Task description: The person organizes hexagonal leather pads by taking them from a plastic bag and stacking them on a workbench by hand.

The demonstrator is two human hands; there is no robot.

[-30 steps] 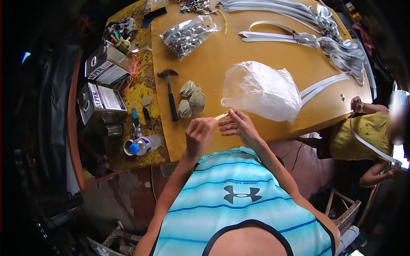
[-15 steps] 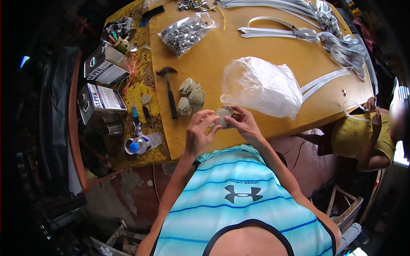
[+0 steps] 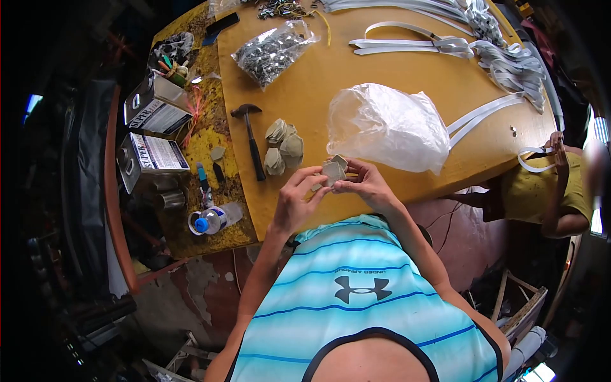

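Several thin grey-beige cut pieces (image 3: 334, 170) are held fanned out between my two hands, just over the table's near edge. My left hand (image 3: 298, 198) pinches them from the left with thumb and fingertips. On the other side my right hand (image 3: 366, 183) grips them between thumb and forefinger. Small stacks of similar grey-beige pieces (image 3: 284, 145) lie on the table to the left of the hands. Left of those stacks rests a claw hammer (image 3: 252, 141) with a black handle. A crumpled white translucent plastic bag (image 3: 388, 127) lies beyond my right hand.
A bag of metal clips (image 3: 273, 52), white straps (image 3: 420, 46) and a phone (image 3: 223, 24) lie on the yellow table (image 3: 299, 95). Two metal cans (image 3: 153, 159) and a water bottle (image 3: 218, 218) stand left. Another person (image 3: 541, 191) holds a white strap loop at the right.
The pieces between my fingers have shifted, and one now stands more upright. The other person's hands and strap loop have moved slightly. My view has tilted a little.
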